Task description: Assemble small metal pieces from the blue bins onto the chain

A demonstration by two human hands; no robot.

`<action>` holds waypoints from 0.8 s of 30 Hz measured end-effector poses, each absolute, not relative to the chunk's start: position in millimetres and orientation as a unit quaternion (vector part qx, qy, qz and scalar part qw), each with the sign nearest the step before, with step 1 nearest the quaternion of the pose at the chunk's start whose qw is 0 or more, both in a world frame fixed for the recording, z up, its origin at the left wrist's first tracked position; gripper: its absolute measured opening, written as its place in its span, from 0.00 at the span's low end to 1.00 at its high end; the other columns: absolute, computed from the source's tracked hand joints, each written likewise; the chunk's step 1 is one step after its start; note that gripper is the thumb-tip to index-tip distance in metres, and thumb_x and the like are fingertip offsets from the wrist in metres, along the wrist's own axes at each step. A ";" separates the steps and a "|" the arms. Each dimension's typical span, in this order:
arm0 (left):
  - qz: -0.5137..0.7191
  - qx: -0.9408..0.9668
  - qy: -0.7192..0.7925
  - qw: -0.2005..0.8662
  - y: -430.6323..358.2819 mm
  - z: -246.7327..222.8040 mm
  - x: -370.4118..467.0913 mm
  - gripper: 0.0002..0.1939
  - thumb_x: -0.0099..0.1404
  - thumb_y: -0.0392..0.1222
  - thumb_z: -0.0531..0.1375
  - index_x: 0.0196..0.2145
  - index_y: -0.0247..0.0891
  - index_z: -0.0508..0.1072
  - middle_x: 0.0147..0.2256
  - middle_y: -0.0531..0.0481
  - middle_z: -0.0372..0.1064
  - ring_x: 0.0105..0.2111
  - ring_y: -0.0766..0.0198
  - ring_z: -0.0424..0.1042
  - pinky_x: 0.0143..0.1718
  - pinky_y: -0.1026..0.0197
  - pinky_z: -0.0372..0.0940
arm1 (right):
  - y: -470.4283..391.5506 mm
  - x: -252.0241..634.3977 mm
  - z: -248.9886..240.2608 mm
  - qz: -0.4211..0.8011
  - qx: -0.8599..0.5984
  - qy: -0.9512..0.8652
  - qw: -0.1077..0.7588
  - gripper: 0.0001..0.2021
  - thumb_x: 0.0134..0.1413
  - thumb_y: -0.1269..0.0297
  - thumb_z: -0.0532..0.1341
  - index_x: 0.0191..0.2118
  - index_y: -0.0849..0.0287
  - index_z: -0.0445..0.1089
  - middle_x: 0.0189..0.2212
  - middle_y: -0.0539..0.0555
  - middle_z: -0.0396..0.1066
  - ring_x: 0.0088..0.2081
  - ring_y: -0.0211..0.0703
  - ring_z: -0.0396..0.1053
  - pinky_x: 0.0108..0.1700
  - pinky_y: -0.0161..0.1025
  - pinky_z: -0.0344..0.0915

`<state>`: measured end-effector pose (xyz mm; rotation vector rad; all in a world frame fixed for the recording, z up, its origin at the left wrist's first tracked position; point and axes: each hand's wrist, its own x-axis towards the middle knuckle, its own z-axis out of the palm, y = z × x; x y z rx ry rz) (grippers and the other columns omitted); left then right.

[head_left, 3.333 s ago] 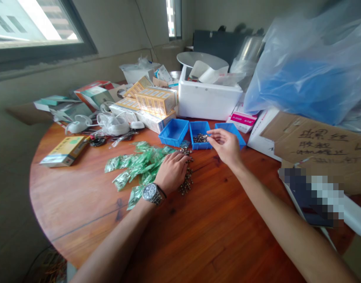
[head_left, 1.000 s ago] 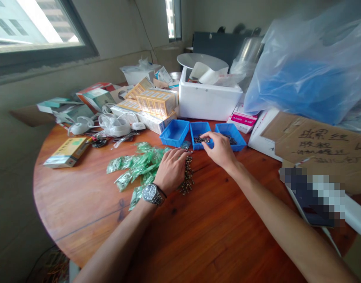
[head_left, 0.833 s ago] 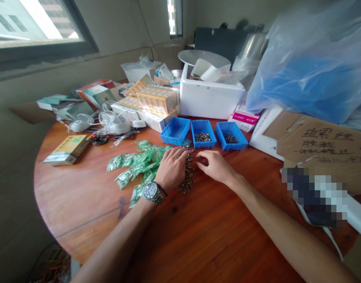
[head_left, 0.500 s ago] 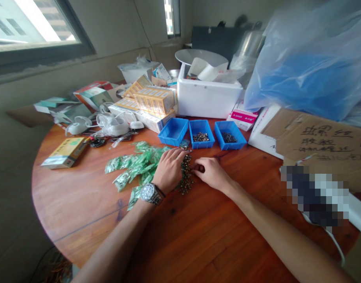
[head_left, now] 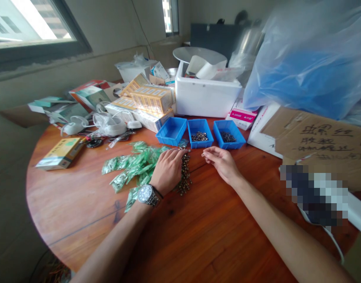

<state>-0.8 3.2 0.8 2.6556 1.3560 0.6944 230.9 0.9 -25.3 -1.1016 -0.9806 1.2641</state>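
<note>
A pile of small metal screws (head_left: pixel 184 177) lies on the wooden table. My left hand (head_left: pixel 167 169), with a watch on its wrist, rests along the pile's left side, fingers bent together; what its fingertips hold, if anything, is hidden. Right of the pile, my right hand (head_left: pixel 220 162) pinches a small metal screw (head_left: pixel 203 155) in front of the blue trays. The middle blue tray (head_left: pixel 200 144) holds shiny screws, the right blue tray (head_left: pixel 231 145) darker ones. The left blue tray (head_left: pixel 170 140) shows a bare bottom. Green plastic packets (head_left: pixel 136 167) lie left of my left hand.
Behind the trays stand a white foam box (head_left: pixel 206 96) and yellow-white cartons (head_left: pixel 152 99). A yellow box (head_left: pixel 61 153) and white devices (head_left: pixel 109 124) are at the left. A cardboard box (head_left: pixel 321 141) and a plastic bag (head_left: pixel 301 74) stand at the right.
My right hand has moved up and right, away from the pile, and a small screw now shows between its fingertips. My left hand has stayed beside the pile. The view has shifted slightly.
</note>
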 end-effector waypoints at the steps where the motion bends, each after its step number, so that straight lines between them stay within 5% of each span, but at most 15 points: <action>1: 0.225 0.866 0.444 0.040 3.2 0.9 -0.6 0.25 0.73 0.31 0.51 0.64 0.39 0.71 0.58 0.41 0.75 0.61 0.49 0.71 0.64 0.43 0.65 | 1.3 231.5 -24.2 0.552 -0.460 -0.385 0.579 0.18 0.42 0.52 0.80 0.34 0.57 0.80 0.33 0.53 0.80 0.32 0.38 0.70 0.37 0.38 0.68; 10: 0.229 0.869 0.438 0.029 4.0 -1.5 -0.7 0.23 0.74 0.31 0.52 0.63 0.37 0.71 0.57 0.41 0.76 0.59 0.49 0.72 0.64 0.43 0.65 | 3.1 232.9 -23.8 0.557 -0.436 -0.337 0.622 0.19 0.38 0.52 0.82 0.32 0.56 0.80 0.31 0.51 0.77 0.32 0.36 0.67 0.34 0.35 0.66; 24: 0.237 0.866 0.440 0.027 3.5 -2.2 0.4 0.23 0.75 0.31 0.51 0.63 0.37 0.71 0.57 0.40 0.76 0.59 0.50 0.73 0.64 0.44 0.66 | 15.8 232.5 -11.8 0.344 -0.503 -0.540 0.581 0.14 0.52 0.51 0.74 0.36 0.56 0.80 0.35 0.55 0.82 0.38 0.49 0.78 0.43 0.44 0.73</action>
